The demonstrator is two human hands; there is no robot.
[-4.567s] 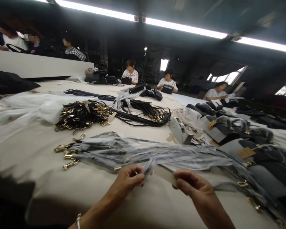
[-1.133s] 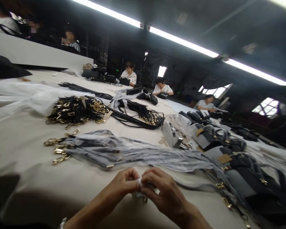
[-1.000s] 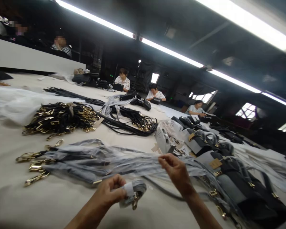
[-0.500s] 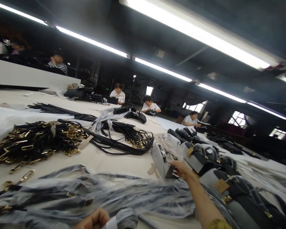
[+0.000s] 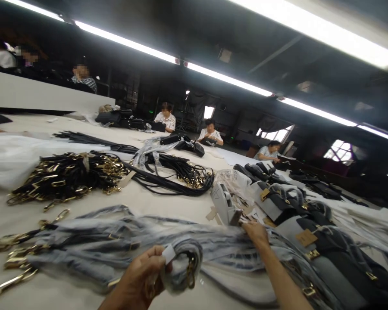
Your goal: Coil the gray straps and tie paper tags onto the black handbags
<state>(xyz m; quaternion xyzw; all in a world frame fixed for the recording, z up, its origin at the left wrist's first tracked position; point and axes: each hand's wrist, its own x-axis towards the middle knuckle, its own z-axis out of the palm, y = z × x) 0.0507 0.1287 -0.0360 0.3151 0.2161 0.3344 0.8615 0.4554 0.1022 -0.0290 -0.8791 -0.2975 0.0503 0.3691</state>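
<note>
My left hand (image 5: 142, 280) is closed around a coiled strap in a clear wrapper (image 5: 183, 269), with a white tag and a gold clasp showing. My right hand (image 5: 256, 232) reaches forward, its fingers on the small paper pieces (image 5: 252, 214) beside a grey tool (image 5: 224, 206); whether it grips one is unclear. A long heap of plastic-wrapped straps with gold clasps (image 5: 93, 243) lies across the table (image 5: 168, 206) between the hands.
A pile of black straps with gold hardware (image 5: 67, 174) lies at the left, loose black straps (image 5: 171, 174) in the middle, and a row of dark handbags with tags (image 5: 310, 228) at the right. Several other people sit working at the far side.
My hands, joined at the coiled strap, have parted. The left keeps the coil; the right went forward to the tool and has drawn back slightly onto the paper pieces.
</note>
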